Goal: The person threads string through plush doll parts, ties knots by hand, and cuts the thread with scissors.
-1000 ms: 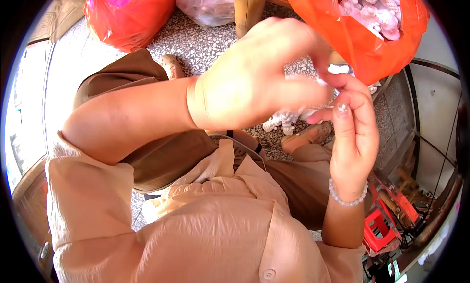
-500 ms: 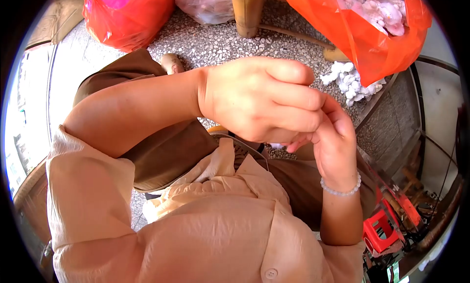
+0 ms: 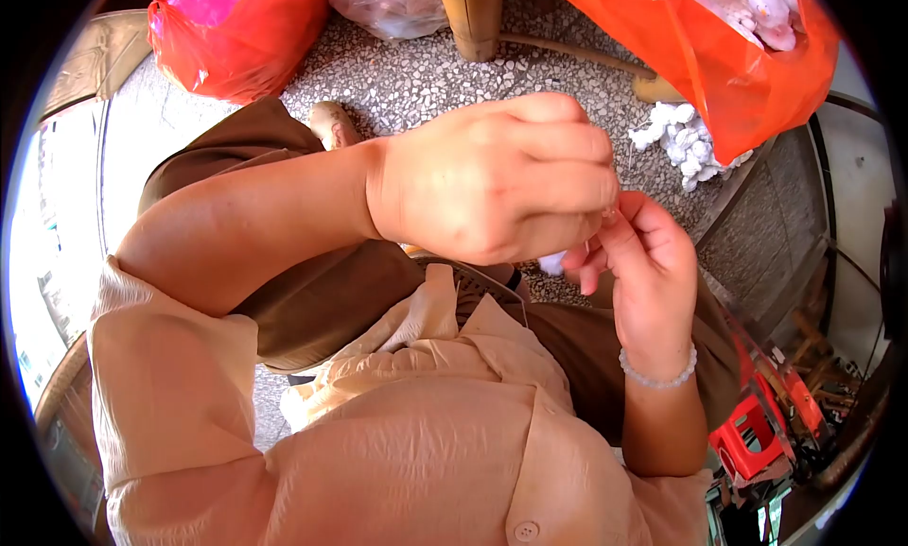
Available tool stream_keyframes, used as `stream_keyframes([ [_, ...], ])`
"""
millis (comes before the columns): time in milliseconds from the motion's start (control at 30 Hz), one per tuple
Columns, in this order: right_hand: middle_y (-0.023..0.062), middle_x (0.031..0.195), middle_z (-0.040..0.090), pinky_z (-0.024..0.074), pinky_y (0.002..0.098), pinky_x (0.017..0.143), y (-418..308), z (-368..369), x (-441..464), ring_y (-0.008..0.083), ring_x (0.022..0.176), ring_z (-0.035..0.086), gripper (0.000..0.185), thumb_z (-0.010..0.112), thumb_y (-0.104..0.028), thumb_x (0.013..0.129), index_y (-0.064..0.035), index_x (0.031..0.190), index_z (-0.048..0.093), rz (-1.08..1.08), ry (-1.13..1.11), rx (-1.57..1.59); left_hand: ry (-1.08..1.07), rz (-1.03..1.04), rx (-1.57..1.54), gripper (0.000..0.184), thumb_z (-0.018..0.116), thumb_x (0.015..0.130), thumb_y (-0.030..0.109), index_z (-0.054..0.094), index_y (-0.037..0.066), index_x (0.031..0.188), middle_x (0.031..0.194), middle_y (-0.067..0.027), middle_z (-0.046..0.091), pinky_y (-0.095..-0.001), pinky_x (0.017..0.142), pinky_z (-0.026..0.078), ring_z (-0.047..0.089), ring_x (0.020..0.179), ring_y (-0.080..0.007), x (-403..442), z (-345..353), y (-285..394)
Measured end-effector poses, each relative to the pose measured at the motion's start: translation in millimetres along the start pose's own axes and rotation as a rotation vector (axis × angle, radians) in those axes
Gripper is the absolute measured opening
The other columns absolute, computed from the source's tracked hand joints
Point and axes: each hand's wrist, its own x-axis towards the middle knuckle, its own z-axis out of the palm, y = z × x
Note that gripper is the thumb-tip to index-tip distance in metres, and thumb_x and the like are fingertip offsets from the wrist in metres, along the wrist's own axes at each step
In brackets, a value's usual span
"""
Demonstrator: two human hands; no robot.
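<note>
My left hand is closed, back of the hand toward me, fingers curled and meeting my right hand's fingertips. What it pinches is hidden behind its knuckles. My right hand, with a pale bead bracelet at the wrist, is closed in a pinch between thumb and index finger; the other fingers curl loosely. Something tiny shows at that pinch, too small to name. Just left of the right fingers, a small white fluffy piece peeks out under the left hand. A fine thread hangs lower, near my lap.
An orange plastic bag full of white-pink knobbly material stands at upper right, beside a white knobbly bundle on the speckled floor. A red bag, a clear bag and a bamboo leg are at the top. A red stool sits lower right.
My left hand has shifted slightly up and left, and my right hand slightly right and down, so they overlap less. More of the white fluffy piece shows.
</note>
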Motion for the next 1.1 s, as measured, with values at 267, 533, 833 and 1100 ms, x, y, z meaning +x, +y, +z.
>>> stream_keyframes([
  [267, 0.0033, 0.072, 0.058, 0.0402, 0.0181, 0.054, 8, 9, -4, 0.0048, 0.060, 0.049, 0.012, 0.051, -0.008, 0.092, 0.0017, 0.087, 0.053, -0.241, 0.083, -0.177, 0.086, -0.482, -0.179, 0.026, 0.073, 0.056, 0.002, 0.060, 0.003, 0.080, 0.080, -0.0070, 0.053, -0.0306, 0.061, 0.043, 0.054, 0.071, -0.0222, -3, 6, 22],
  [533, 0.0031, 0.072, 0.056, 0.0360, 0.0173, 0.050, 8, 14, -4, 0.0045, 0.058, 0.046, 0.017, 0.048, -0.013, 0.094, 0.0020, 0.090, 0.054, -0.145, 0.105, -0.111, 0.101, -0.753, -0.316, 0.018, 0.069, 0.064, -0.002, 0.062, 0.002, 0.081, 0.081, -0.0077, 0.053, -0.0292, 0.063, 0.045, 0.055, 0.073, -0.0201, -1, 6, 32],
  [833, 0.0085, 0.086, 0.060, 0.0452, 0.0197, 0.053, 9, 10, -3, 0.0091, 0.069, 0.056, 0.012, 0.051, -0.004, 0.091, 0.0039, 0.099, 0.054, -0.213, 0.071, 0.096, 0.103, -0.915, -0.489, 0.016, 0.066, 0.072, -0.005, 0.065, 0.002, 0.085, 0.082, -0.0056, 0.054, -0.0260, 0.063, 0.046, 0.057, 0.073, -0.0157, 0, 3, 31],
  [1100, 0.0093, 0.085, 0.057, 0.0426, 0.0207, 0.047, 10, 6, -1, 0.0123, 0.065, 0.056, 0.010, 0.050, -0.005, 0.090, 0.0031, 0.095, 0.054, -0.269, 0.074, -0.024, 0.072, -1.080, -0.638, 0.013, 0.066, 0.075, -0.003, 0.065, 0.003, 0.087, 0.084, -0.0041, 0.055, -0.0240, 0.067, 0.045, 0.056, 0.077, -0.0115, 3, 0, 32],
])
